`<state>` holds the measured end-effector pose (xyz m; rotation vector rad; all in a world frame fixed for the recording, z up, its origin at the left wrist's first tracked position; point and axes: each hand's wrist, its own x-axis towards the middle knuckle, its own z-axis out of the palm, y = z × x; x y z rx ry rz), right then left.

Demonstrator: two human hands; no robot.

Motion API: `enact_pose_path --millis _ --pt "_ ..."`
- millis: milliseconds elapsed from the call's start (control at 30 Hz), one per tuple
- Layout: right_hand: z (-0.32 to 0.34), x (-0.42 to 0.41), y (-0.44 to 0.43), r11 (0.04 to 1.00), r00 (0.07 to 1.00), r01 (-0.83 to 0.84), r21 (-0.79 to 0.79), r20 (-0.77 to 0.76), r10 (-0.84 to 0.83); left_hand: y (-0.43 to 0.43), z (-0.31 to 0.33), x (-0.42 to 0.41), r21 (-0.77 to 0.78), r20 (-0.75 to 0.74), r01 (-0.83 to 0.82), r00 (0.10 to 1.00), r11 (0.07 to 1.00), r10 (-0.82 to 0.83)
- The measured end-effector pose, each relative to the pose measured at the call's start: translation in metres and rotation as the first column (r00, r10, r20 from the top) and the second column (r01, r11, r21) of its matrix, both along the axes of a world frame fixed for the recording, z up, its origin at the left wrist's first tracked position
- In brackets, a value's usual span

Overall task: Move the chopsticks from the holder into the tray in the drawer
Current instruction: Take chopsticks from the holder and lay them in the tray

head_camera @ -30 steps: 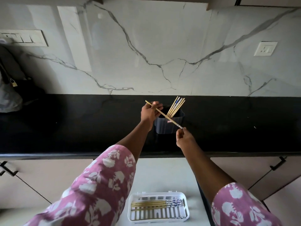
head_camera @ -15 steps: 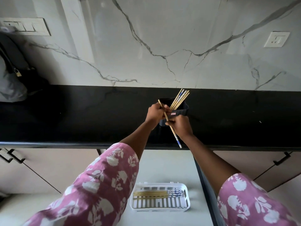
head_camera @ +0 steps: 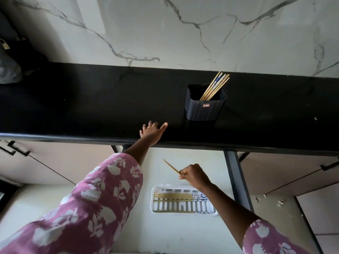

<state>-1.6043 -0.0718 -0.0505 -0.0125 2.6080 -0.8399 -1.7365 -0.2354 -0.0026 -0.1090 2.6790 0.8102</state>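
Observation:
A dark ribbed holder (head_camera: pixel 204 107) stands on the black counter (head_camera: pixel 91 107) with several bamboo chopsticks (head_camera: pixel 215 86) leaning to its right. Below, in the open drawer (head_camera: pixel 165 233), a white slotted tray (head_camera: pixel 183 214) has several chopsticks (head_camera: pixel 174 196) lying along its far side. My right hand (head_camera: pixel 193 176) hovers just above the tray and grips one chopstick (head_camera: pixel 171 166), whose free end points up and left. My left hand (head_camera: pixel 152 131) rests flat on the counter's front edge, fingers spread, holding nothing.
A grey bag with a padlock (head_camera: pixel 9 68) sits at the counter's far left. The drawer's dark side rail (head_camera: pixel 236 176) runs down to the right of the tray. Cabinet fronts with black handles (head_camera: pixel 16 149) flank the drawer.
My right hand has taken the chopstick from my left hand and carried it down from the holder to above the tray. My left hand has let go and dropped flat onto the counter edge.

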Motion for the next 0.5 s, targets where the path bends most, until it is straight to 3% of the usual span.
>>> enact_pose_path --millis 200,367,500 --pt "-0.04 0.024 -0.009 0.935 0.962 -0.27 0.23 0.1 0.254 -0.007 -0.017 -0.01 -0.17 0.112 0.0 0.993 0.986 0.019" --pt "-0.055 0.033 -0.012 0.921 0.93 -0.34 0.189 0.213 0.3 -0.004 -0.022 -0.02 -0.226 0.184 0.039 0.983 0.973 0.004" --pt "-0.066 0.033 -0.022 0.943 0.931 -0.298 0.151 0.266 0.252 -0.006 -0.02 -0.026 -0.226 0.223 0.07 0.975 0.972 -0.019"
